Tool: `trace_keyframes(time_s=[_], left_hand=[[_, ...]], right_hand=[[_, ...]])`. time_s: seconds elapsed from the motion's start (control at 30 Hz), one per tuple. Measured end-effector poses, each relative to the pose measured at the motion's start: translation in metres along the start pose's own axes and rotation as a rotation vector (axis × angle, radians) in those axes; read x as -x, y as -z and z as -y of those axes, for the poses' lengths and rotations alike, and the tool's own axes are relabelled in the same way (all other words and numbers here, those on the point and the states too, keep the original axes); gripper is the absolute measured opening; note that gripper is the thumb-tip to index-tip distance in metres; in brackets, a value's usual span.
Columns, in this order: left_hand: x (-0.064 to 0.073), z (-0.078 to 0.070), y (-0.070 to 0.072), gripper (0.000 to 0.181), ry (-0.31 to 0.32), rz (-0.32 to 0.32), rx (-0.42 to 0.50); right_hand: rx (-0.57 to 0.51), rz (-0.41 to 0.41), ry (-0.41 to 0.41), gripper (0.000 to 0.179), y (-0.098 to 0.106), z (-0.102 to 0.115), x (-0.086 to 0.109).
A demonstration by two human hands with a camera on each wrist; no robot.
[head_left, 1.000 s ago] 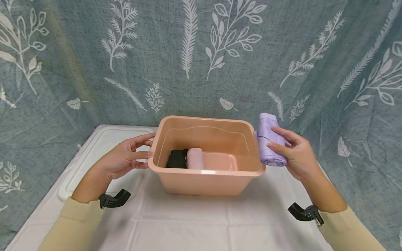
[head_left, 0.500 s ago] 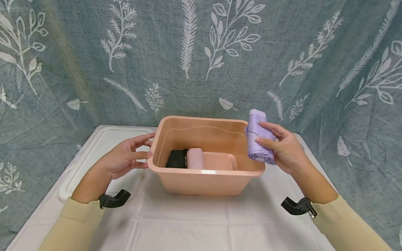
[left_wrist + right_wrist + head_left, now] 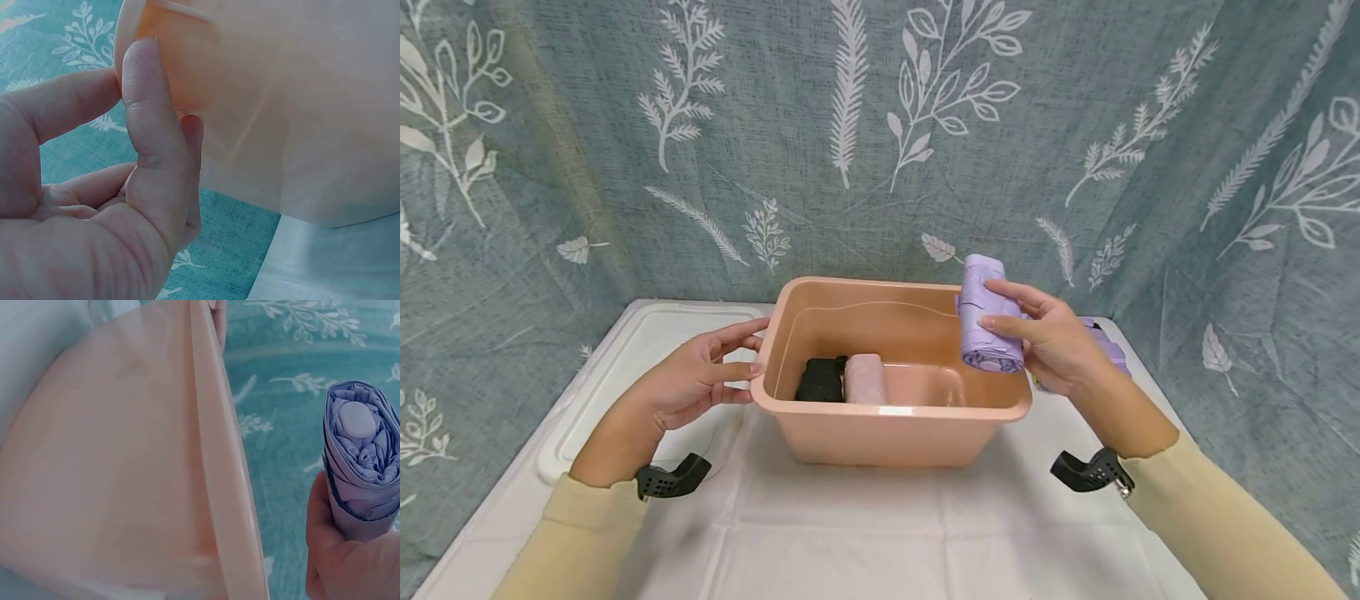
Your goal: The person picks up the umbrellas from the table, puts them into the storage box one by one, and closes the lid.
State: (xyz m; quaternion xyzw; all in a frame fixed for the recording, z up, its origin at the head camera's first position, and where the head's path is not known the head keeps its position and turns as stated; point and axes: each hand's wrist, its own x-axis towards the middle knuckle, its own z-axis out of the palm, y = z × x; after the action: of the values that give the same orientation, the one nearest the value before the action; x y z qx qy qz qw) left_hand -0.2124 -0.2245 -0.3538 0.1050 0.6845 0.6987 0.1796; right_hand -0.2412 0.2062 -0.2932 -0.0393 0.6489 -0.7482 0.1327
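My right hand (image 3: 1056, 337) grips a lilac folded compact umbrella (image 3: 988, 312), thumb on one side and fingers on the other. It is held tilted above the right end of a peach plastic tub (image 3: 880, 429). In the right wrist view the umbrella's rolled end shows a pale round knob (image 3: 357, 420). My left hand (image 3: 696, 379) touches the tub's left rim with thumb and fingertips, the fingers loosely bent. Inside the tub, toward the left, a black bundle (image 3: 822, 381) and a pale pink bundle (image 3: 865, 379) stand side by side.
A white lid (image 3: 677, 321) lies on the table at left, partly under my left arm. Lilac items (image 3: 1105, 343) lie behind my right wrist, mostly hidden. A white cloth (image 3: 850, 533) covers the table, and a leaf-patterned grey-green curtain (image 3: 805, 125) hangs behind.
My right hand has moved left with the umbrella, from beside the tub's right rim to over its right end. The lilac items behind have come into view. My left hand stays put.
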Motion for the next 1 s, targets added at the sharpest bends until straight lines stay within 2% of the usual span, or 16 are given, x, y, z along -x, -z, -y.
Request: trace_keyframes(time_s=[0.4, 0.57, 0.83, 1.0], left_hand=[[-0.002, 0.001, 0.0, 0.078, 0.017, -0.014, -0.003], [-0.003, 0.002, 0.0, 0.078, 0.015, -0.01, 0.0], [-0.002, 0.002, 0.0, 0.077, 0.003, -0.009, 0.0], [-0.002, 0.001, -0.002, 0.077, 0.005, -0.01, -0.008]], right_hand=[[0.036, -0.021, -0.045, 0.063, -0.021, 0.005, -0.022], [0.063, 0.007, -0.061, 0.062, -0.027, 0.006, -0.031], [0.19, 0.05, -0.111, 0.056, -0.038, 0.006, -0.042], [0.229, 0.082, -0.135, 0.056, -0.044, 0.003, -0.047]])
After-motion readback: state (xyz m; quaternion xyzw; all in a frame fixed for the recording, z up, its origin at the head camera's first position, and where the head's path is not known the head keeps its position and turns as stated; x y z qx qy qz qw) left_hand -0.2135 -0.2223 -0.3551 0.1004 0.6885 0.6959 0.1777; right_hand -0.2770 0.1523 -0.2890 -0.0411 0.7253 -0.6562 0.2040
